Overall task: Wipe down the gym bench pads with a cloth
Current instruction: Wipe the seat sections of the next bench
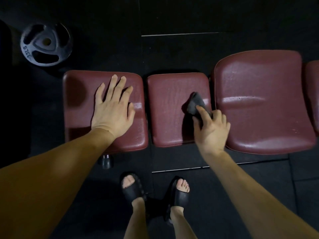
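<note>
3 maroon pads sit in a row; your right hand (209, 129) grips the dark cloth (196, 104) on the middle pad (169, 118), and your left hand (113, 107) rests flat, fingers spread, on the pad left of it (77, 118).

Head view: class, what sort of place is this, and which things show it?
Most likely a gym: a weight plate lies on dark floor mats, and padded maroon bench pads sit in a row.

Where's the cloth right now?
In the head view, the dark cloth lies on the middle pad, near its right edge, gripped by the right hand. The left hand rests flat on the left pad.
</note>
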A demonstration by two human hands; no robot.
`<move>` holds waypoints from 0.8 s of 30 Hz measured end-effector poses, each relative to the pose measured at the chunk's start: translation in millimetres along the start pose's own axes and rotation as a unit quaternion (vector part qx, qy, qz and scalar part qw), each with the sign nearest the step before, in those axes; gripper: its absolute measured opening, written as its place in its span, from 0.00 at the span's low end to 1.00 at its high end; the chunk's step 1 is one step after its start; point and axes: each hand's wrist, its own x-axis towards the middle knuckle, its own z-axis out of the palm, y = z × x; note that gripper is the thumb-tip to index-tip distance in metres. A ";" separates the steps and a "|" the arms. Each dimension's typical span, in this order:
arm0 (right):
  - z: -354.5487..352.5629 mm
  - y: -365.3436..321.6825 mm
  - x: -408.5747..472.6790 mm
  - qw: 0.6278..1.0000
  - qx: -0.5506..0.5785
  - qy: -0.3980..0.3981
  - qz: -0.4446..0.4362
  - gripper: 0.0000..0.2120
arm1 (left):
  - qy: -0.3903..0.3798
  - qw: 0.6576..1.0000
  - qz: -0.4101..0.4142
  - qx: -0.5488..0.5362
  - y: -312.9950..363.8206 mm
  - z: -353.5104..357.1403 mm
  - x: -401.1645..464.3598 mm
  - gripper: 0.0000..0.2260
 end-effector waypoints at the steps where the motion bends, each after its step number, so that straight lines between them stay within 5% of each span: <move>1: 4.0 -15.8 -5.4 1.000 -0.001 0.006 0.028 0.19 | 0.001 1.000 0.000 0.001 -0.1 -0.2 -0.2 0.25; 5: 6.0 -92.4 -52.5 0.995 0.056 -0.016 -0.075 0.19 | 0.004 1.000 0.002 0.003 1.0 -1.0 -0.1 0.25; 9: -7.2 -75.5 -66.1 0.976 0.062 -0.027 -0.208 0.19 | 0.002 1.000 0.001 0.006 2.6 -1.7 -1.4 0.25; 12: -11.1 -14.4 -52.4 0.984 0.030 -0.022 -0.174 0.19 | 0.006 1.000 0.003 0.000 0.8 -2.0 -2.8 0.25; 15: -14.0 42.0 -42.6 0.999 0.006 -0.001 -0.033 0.20 | 0.003 1.000 0.003 0.006 1.8 -1.9 -2.4 0.25; 18: -6.7 20.5 -45.9 0.996 0.024 0.020 0.085 0.20 | -0.002 1.000 0.002 0.014 2.4 -2.6 -1.8 0.25; 24: -0.3 -90.3 -77.7 0.993 0.052 -0.010 -0.102 0.20 | -0.013 1.000 0.009 0.021 2.2 -5.0 -2.2 0.26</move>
